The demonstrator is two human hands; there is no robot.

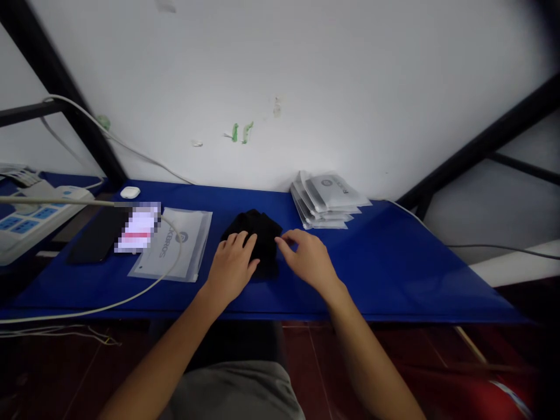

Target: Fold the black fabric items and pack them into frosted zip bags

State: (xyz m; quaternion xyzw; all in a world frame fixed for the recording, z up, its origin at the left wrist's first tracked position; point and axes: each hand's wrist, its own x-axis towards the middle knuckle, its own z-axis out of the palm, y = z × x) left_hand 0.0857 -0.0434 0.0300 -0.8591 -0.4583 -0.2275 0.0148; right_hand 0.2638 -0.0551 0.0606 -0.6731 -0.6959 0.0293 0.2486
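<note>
A folded piece of black cloth (261, 226) lies in a small heap on the blue tabletop, straight in front of me. Its exact kind cannot be made out. My left hand (233, 265) rests on the near left part of the cloth, fingers stretched out and slightly apart, palm down. At the cloth's right edge, my right hand (307, 256) is closed in a pinch, with thumb and forefinger on the fabric. A flat translucent zip pouch (192, 251) with printed lettering lies left of the cloth. Behind my right hand is a pile of similar filled pouches (330, 195).
On the left are a pixelated lit phone (139, 227), a dark flat device (98, 236) and a white earbud case (130, 192). A power strip (39, 219) stands farther left. A pale cable (131, 298) loops over the pouch. Black metal bars (476, 143) flank the table.
</note>
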